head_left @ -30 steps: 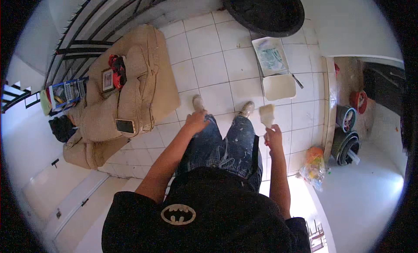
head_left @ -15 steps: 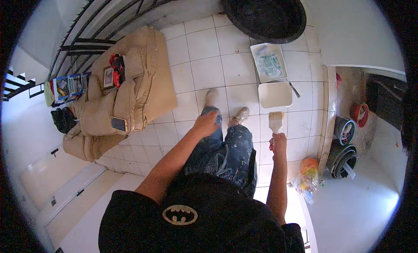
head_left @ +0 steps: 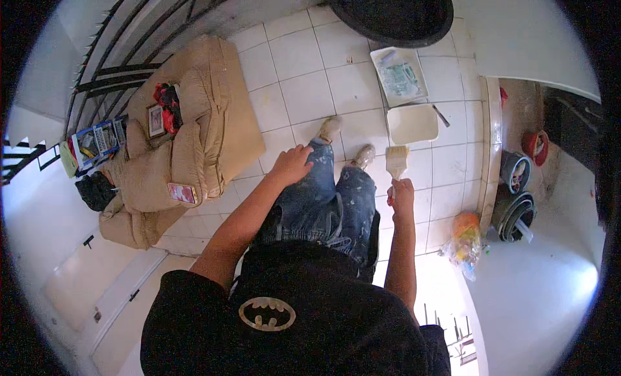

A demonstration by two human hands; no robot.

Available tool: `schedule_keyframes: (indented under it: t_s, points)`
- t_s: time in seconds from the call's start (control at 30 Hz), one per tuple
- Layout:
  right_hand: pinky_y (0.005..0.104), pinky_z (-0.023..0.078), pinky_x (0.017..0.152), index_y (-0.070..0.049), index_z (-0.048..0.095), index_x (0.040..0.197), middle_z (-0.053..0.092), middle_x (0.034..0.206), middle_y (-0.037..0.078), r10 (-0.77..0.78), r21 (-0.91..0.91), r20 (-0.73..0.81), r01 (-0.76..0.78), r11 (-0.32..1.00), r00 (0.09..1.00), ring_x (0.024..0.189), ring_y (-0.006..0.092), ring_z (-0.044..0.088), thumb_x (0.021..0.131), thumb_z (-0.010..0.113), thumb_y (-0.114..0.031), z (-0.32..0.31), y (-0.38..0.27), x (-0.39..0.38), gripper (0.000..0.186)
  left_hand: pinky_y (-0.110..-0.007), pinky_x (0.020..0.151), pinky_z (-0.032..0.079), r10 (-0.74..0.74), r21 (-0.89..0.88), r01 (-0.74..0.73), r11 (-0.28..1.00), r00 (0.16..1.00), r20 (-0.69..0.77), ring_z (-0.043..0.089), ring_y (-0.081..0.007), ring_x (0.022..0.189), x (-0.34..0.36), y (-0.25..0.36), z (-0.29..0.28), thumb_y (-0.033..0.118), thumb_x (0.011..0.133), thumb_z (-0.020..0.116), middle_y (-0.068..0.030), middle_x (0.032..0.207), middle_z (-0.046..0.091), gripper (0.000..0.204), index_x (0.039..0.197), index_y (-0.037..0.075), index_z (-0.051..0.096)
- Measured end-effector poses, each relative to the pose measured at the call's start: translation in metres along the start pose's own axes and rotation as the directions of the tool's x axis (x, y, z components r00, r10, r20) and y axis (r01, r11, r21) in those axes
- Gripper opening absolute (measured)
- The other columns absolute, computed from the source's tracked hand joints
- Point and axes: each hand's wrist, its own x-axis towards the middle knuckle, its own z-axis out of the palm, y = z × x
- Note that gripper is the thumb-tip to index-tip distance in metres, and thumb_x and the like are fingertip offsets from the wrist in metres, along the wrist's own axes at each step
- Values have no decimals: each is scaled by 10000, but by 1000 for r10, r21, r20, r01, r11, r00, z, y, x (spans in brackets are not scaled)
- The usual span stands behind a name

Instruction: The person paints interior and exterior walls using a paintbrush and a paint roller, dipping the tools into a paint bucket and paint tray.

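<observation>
My right hand (head_left: 402, 193) is closed round the handle of a wide paintbrush (head_left: 396, 161), its pale bristles pointing away from me. Just beyond the bristles lies a cream paint tray (head_left: 413, 123) on the tiled floor. A second white tray (head_left: 399, 75), smeared with green and holding a roller-like piece, sits behind it. Beside these trays rests a thin dark-handled tool (head_left: 441, 115). Over my left knee is my left hand (head_left: 294, 165), empty, with its fingers loosely spread; whether it touches the paint-spotted jeans (head_left: 317, 198), I cannot tell.
A large black tub (head_left: 394, 17) stands at the far side. Left is a tan sofa (head_left: 145, 172) bearing a phone (head_left: 183, 193) and framed picture (head_left: 156, 121), near black railings (head_left: 116, 85). Buckets (head_left: 515, 172) and a plastic bag (head_left: 464, 243) are right, by a raised tiled edge (head_left: 490, 143).
The whole view has shifted a little. My left foot is farther forward, and the brush has moved slightly forward and left. The phone's screen, dark before, now shows a lit picture.
</observation>
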Motion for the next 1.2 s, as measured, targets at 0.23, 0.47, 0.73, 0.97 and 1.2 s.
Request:
schedule_keyframes:
  t_s: [0.23, 0.47, 0.73, 0.97, 1.2]
  points:
    - [272, 325, 354, -90, 429, 909, 496, 549, 46, 12, 6, 39, -12, 1000, 999, 401, 125, 428, 920, 572, -145, 35, -13, -10, 154, -459, 835, 494, 117, -84, -126, 988, 988, -100, 619, -329, 972, 8, 0, -12, 211, 891, 609, -135, 1047, 621, 370, 1229, 82, 532]
    - [263, 319, 366, -101, 456, 926, 493, 556, 31, 27, -61, -20, -28, 998, 999, 404, 118, 426, 927, 553, -173, 37, -11, -5, 121, -455, 826, 494, 169, -91, -176, 980, 982, -83, 622, -323, 968, 15, 7, -16, 211, 888, 611, -117, 1032, 628, 354, 1211, 86, 538]
    - [279, 350, 348, -83, 440, 927, 527, 549, 62, 38, -36, -52, -39, 999, 998, 385, 137, 448, 919, 582, -132, 7, -6, 4, 151, -450, 820, 501, 194, -96, -199, 975, 979, -57, 627, -323, 964, 24, 19, -12, 199, 865, 627, -124, 1030, 630, 359, 1198, 97, 540]
    - [275, 336, 371, -97, 479, 946, 550, 565, 48, 77, -71, -102, -84, 994, 992, 407, 124, 459, 939, 573, -189, -1, 5, 8, 132, -441, 803, 507, 225, -68, -228, 971, 973, -43, 628, -322, 958, 40, 29, 2, 181, 865, 627, -128, 1026, 626, 334, 1177, 97, 542]
    - [287, 364, 379, -59, 477, 977, 564, 595, 73, 50, 24, -118, -48, 999, 992, 415, 138, 477, 934, 556, -184, -16, 35, 30, 154, -444, 793, 512, 224, -149, -220, 964, 974, 9, 641, -317, 920, 76, 50, 23, 201, 862, 646, -120, 975, 643, 327, 1159, 82, 578]
